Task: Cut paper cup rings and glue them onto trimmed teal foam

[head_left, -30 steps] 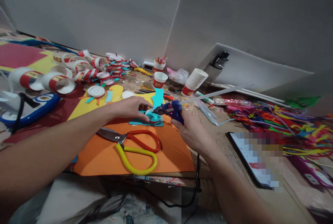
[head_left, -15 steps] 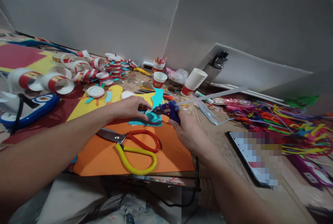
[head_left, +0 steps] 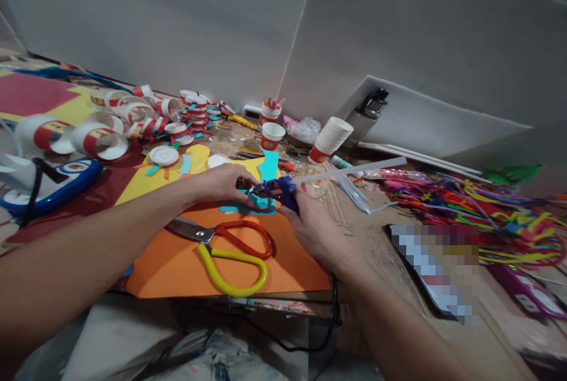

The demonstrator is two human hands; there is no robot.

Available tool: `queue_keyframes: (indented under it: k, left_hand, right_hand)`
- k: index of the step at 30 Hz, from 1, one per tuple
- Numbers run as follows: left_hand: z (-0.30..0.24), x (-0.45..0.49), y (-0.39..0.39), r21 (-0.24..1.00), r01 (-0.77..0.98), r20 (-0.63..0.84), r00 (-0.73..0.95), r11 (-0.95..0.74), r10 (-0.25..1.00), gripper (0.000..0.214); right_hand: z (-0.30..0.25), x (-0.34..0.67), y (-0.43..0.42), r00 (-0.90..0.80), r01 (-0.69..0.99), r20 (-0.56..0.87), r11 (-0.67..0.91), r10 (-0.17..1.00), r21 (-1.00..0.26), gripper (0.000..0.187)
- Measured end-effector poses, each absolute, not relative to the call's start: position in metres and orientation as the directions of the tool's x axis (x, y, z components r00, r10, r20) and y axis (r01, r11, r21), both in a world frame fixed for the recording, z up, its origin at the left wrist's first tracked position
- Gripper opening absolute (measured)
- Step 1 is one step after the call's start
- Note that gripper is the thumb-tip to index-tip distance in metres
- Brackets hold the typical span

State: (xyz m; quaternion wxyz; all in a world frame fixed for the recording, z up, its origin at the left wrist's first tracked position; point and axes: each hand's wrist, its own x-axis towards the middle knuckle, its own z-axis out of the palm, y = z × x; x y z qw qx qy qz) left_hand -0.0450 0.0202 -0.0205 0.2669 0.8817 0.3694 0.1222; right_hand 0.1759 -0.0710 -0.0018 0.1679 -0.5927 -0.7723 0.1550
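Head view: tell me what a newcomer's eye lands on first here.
At the centre, the right hand grips a blue glue gun with its nozzle at a turquoise paper piece, which the left hand pins down. Just in front lie red-and-yellow scissors on an orange sheet. To the right sprawls a heap of bright pipe cleaners.

Our left hand (head_left: 224, 183) sits just left of the frame's centre, palm down, fingers curled and pressing; its forearm runs from the lower left. Our right hand (head_left: 316, 230) lies centre-right, fist closed in a grip, forearm entering lower right
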Motion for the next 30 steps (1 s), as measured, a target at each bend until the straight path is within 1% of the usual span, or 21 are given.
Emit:
queue_keyframes:
  k: [3, 8, 15, 19, 22, 25, 30]
  left_hand:
    - [-0.020, -0.045, 0.020, 0.563, 0.578, 0.006, 0.712, -0.591, 0.702, 0.040]
    - [-0.020, -0.045, 0.020, 0.565, 0.579, 0.019, 0.703, -0.588, 0.711, 0.042]
    - [-0.025, -0.047, 0.022, 0.596, 0.580, 0.007, 0.688, -0.555, 0.726, 0.045]
    - [-0.027, -0.048, 0.024, 0.598, 0.565, 0.019, 0.699, -0.569, 0.715, 0.046]
    - [-0.024, -0.046, 0.022, 0.596, 0.568, 0.019, 0.697, -0.568, 0.717, 0.043]
    - [-0.021, -0.044, 0.019, 0.601, 0.564, 0.009, 0.704, -0.566, 0.711, 0.039]
    - [-0.021, -0.044, 0.019, 0.587, 0.579, 0.014, 0.692, -0.566, 0.722, 0.039]
  right_hand:
    - [-0.002, 0.176, -0.071, -0.254, 0.854, 0.074, 0.260, 0.964, -0.451, 0.024]
    - [-0.002, 0.176, -0.069, -0.244, 0.864, 0.081, 0.254, 0.966, -0.435, 0.026]
    - [0.004, 0.181, -0.074, -0.197, 0.906, 0.084, 0.214, 0.977, -0.366, 0.026]
    - [0.006, 0.181, -0.075, -0.219, 0.905, 0.113, 0.245, 0.969, -0.348, 0.024]
    - [0.004, 0.179, -0.074, -0.235, 0.889, 0.117, 0.262, 0.965, -0.376, 0.022]
    - [0.000, 0.178, -0.072, -0.245, 0.859, 0.103, 0.265, 0.964, -0.439, 0.017]
    - [-0.004, 0.180, -0.070, -0.283, 0.806, 0.115, 0.301, 0.952, -0.509, 0.015]
